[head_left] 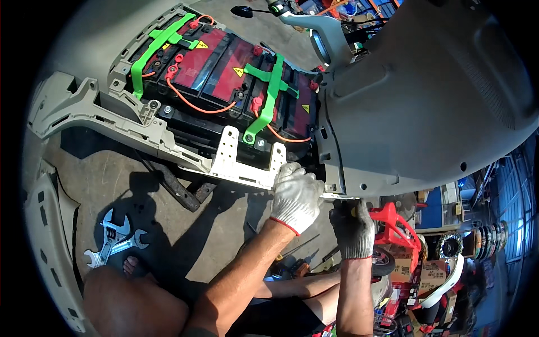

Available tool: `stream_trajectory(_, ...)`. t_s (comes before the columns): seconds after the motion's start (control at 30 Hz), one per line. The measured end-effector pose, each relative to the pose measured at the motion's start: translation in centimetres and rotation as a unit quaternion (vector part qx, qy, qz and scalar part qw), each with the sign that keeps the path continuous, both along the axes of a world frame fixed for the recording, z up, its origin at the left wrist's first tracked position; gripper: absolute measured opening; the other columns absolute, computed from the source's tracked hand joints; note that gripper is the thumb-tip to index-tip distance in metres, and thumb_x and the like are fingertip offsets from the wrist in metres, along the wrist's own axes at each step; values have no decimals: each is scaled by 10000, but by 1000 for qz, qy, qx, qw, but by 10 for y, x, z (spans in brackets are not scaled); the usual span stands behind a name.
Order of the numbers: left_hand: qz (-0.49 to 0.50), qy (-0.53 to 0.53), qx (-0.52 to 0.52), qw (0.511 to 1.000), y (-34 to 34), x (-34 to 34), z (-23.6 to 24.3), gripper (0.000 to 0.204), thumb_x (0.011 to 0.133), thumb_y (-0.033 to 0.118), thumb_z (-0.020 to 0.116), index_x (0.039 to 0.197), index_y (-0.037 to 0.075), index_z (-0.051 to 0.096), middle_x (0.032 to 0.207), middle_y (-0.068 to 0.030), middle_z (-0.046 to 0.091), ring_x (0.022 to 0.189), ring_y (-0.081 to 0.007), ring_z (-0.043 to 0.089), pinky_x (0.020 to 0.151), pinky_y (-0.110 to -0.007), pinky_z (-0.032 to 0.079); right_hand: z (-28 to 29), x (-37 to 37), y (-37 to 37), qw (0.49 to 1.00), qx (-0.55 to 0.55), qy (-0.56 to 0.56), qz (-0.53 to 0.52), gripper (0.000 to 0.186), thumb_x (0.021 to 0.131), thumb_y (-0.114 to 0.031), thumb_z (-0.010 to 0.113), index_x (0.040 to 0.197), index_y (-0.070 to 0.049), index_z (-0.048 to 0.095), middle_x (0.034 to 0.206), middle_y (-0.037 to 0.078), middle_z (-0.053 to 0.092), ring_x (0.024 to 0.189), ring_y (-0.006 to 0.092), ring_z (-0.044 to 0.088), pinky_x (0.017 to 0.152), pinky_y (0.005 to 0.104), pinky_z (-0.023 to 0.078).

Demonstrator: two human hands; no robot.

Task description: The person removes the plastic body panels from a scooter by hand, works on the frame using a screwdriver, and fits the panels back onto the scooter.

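My left hand (297, 194), in a white knit glove with a red cuff, is closed over the right part of a cream plastic side trim (245, 171). This trim runs along the scooter's floor beside a row of dark red and black batteries (224, 70). My right hand (353, 231), gloved too and in shade, is just below the edge of the large grey front panel (421, 106), by the trim's right end. Its fingers are curled, and a small yellowish bit shows among them; what they hold cannot be made out. Green straps (273, 92) cross the batteries, and orange cables (199, 106) link them.
Two adjustable wrenches (115, 236) lie on the concrete floor at the left. Another cream trim piece (49, 236) is at the far left. A red plastic frame (397, 231), boxes (432, 275) and wheel rims (491, 241) stand to the right. A mirror (241, 11) juts out at the top.
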State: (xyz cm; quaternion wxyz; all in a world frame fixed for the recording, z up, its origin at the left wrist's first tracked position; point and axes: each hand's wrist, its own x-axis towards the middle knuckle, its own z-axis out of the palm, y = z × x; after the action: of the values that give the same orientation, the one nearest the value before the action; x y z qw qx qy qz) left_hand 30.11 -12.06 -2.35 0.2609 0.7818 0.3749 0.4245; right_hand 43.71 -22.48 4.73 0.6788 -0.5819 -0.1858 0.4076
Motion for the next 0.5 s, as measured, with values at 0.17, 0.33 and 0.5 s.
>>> stream_trajectory(0.17, 17, -30, 11, 999, 0, 4, -4, 164, 705, 288, 748, 754, 132, 743, 696, -48, 645, 780, -215, 619, 961, -400, 391, -13, 4, 7, 998, 39, 16, 44, 285, 871, -257, 753, 1075, -81, 662, 1071, 84, 667, 1019, 301, 621, 863, 478, 508)
stream_trajectory(0.33, 22, -70, 0, 997, -1, 5, -2, 155, 693, 270, 753, 738, 122, 741, 697, -55, 650, 782, -229, 623, 945, -400, 397, -18, 8, 7, 998, 49, 47, 5, 220, 878, -228, 740, 1019, -69, 681, 1034, 86, 684, 1014, 297, 631, 867, 469, 512)
stream_trajectory(0.5, -10, -28, -1, 1000, 4, 4, 3, 180, 687, 284, 767, 748, 117, 738, 688, -59, 656, 757, -236, 632, 924, -397, 411, -18, 19, -1, 997, 55, 52, -19, 223, 903, -259, 701, 1012, -65, 690, 1028, 101, 691, 944, 292, 642, 822, 447, 516)
